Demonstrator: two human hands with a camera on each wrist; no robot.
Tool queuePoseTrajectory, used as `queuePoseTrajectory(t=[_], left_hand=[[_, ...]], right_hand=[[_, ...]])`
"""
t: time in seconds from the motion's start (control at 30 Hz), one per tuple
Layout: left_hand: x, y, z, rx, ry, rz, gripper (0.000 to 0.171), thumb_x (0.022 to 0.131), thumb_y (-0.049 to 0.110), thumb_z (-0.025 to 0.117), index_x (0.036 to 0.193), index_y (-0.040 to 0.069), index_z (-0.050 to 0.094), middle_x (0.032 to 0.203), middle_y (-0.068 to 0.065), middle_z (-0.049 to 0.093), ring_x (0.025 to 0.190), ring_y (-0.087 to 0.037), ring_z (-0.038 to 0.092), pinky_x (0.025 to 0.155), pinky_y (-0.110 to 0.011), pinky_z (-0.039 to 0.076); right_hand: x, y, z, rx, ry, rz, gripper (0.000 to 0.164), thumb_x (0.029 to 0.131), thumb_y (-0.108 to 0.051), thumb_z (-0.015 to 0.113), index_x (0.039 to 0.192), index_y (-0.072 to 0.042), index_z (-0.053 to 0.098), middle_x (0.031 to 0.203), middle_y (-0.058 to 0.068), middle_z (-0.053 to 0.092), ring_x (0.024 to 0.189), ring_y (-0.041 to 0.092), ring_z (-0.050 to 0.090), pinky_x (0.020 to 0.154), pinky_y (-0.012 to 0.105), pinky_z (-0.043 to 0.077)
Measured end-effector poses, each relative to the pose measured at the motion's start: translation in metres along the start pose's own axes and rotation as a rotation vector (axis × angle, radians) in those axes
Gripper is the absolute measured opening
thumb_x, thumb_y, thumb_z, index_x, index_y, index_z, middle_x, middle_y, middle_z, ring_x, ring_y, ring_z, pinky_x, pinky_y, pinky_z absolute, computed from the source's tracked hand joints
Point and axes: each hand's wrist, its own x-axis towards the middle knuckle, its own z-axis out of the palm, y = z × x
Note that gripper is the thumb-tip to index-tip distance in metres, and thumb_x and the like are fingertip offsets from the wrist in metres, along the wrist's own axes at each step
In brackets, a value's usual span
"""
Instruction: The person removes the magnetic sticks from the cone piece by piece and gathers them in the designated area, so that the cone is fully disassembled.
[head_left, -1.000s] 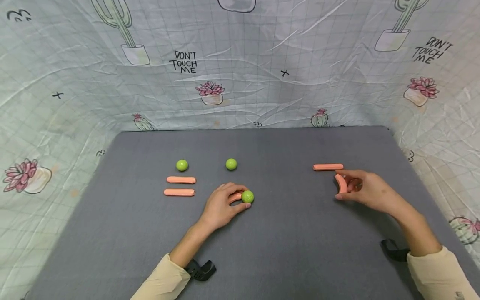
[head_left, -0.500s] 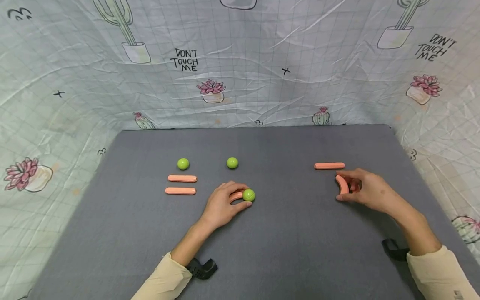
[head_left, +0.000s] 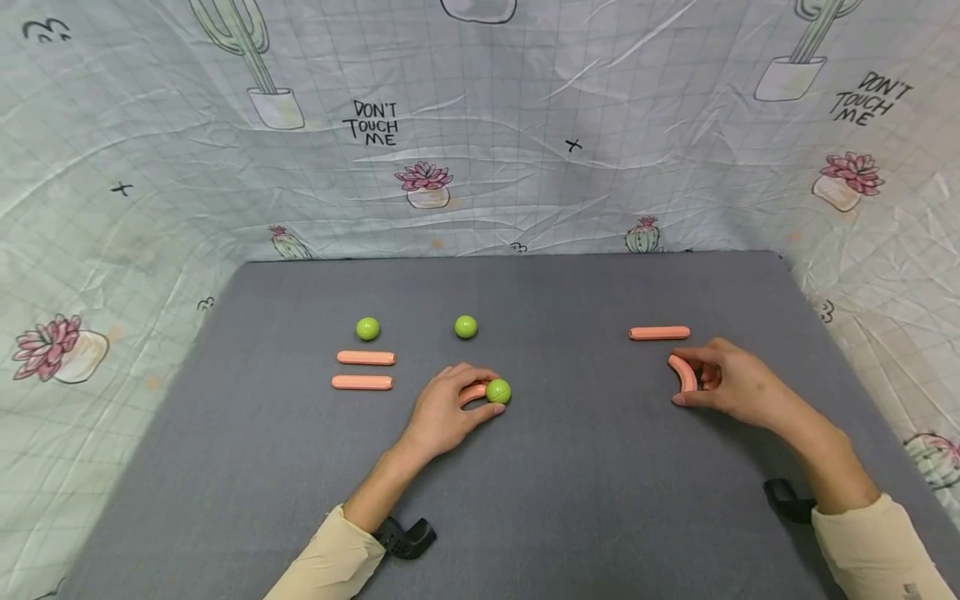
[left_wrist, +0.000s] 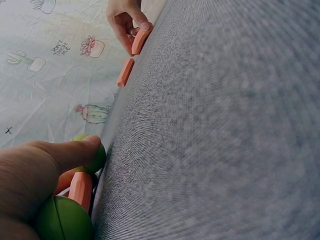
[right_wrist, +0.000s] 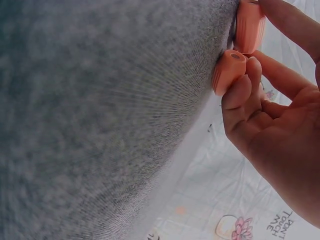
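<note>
My left hand (head_left: 448,407) rests at the middle of the grey table, thumb and forefinger around a green ball (head_left: 498,392). That ball sits at the end of a curved orange rod (head_left: 472,394). In the left wrist view a second green ball (left_wrist: 62,220) and an orange rod (left_wrist: 80,190) show under the palm, partly hidden by the hand. To the right, my right hand (head_left: 731,379) pinches a curved orange rod (head_left: 683,372) by its two ends, between thumb and index finger. Just beyond it lies a straight orange rod (head_left: 660,333).
Two straight orange rods (head_left: 366,357) lie parallel at the left of the table. Behind them sits a green ball (head_left: 367,328), with another green ball (head_left: 466,327) further right. A printed cloth (head_left: 495,167) hangs around the back and sides of the table (head_left: 562,500).
The curved rod in my right hand has turned slightly, its far end tipping left. My left hand keeps its grip on the ball, nearly still.
</note>
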Motion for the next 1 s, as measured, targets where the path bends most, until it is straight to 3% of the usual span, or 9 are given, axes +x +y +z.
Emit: queuePoseTrajectory(t=[0.27,0.6,0.83,0.9,1.0], left_hand=[[0.001,0.001,-0.001,0.002,-0.007,-0.002,0.038,0.084,0.031,0.089,0.118,0.021,0.076,0.111,0.002,0.074,0.099,-0.017,0.063,0.091,-0.039,0.05],[0.0,0.002,-0.003,0.014,-0.018,0.002,0.042,0.084,0.029,0.089,0.123,0.02,0.075,0.114,0.001,0.074,0.101,-0.017,0.063,0.091,-0.039,0.05],[0.0,0.004,-0.005,0.024,-0.014,0.002,0.045,0.083,0.028,0.09,0.124,0.019,0.074,0.11,0.002,0.073,0.101,-0.017,0.064,0.095,-0.041,0.051],[-0.001,0.004,-0.007,0.024,-0.014,0.005,0.046,0.082,0.026,0.091,0.124,0.019,0.074,0.109,0.002,0.073,0.103,-0.018,0.065,0.102,-0.042,0.05],[-0.002,0.005,-0.008,0.023,-0.016,0.013,0.047,0.081,0.024,0.091,0.124,0.018,0.073,0.109,0.003,0.072,0.104,-0.017,0.065,0.103,-0.043,0.05]], right_hand=[[-0.001,-0.001,-0.006,0.034,0.004,0.048,0.071,0.084,-0.032,0.089,0.141,0.001,0.062,0.101,0.008,0.057,0.078,0.007,0.05,0.062,0.024,0.042],[0.003,-0.01,-0.012,0.111,0.083,0.104,0.052,0.101,-0.039,0.07,0.137,-0.003,0.062,0.107,0.012,0.069,0.077,0.006,0.06,0.061,0.026,0.049],[0.013,-0.026,-0.01,0.284,0.008,0.062,0.036,0.105,-0.037,0.063,0.141,-0.03,0.064,0.066,0.015,0.064,0.058,0.029,0.06,0.056,0.03,0.047],[0.016,-0.032,-0.007,0.312,0.001,0.056,0.036,0.105,-0.037,0.063,0.141,-0.031,0.064,0.072,0.015,0.067,0.054,0.03,0.059,0.055,0.031,0.049],[0.022,-0.041,-0.001,0.307,0.013,0.055,0.037,0.104,-0.036,0.066,0.138,-0.022,0.066,0.091,0.015,0.069,0.048,0.024,0.055,0.049,0.034,0.049]])
